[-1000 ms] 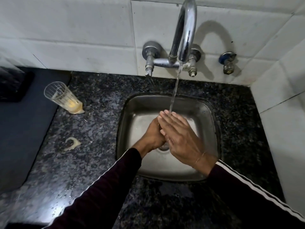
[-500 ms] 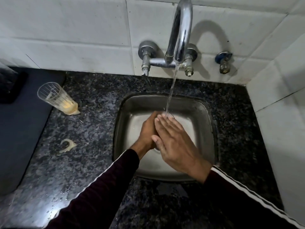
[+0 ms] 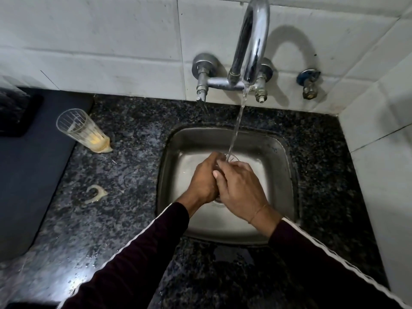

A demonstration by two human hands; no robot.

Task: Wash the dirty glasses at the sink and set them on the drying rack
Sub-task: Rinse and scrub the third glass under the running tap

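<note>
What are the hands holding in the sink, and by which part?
A clear glass, gripped around its body by both the left hand and right hand; only its rim shows.

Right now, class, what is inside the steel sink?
Inside the sink: both hands, left hand and right hand, around a glass under running water. The hands cover the glass body and most of the drain.

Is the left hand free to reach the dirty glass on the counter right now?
Probably not yet: the left hand and right hand both grip a glass under the water. Otherwise the counter path to the dirty glass looks unobstructed.
</note>
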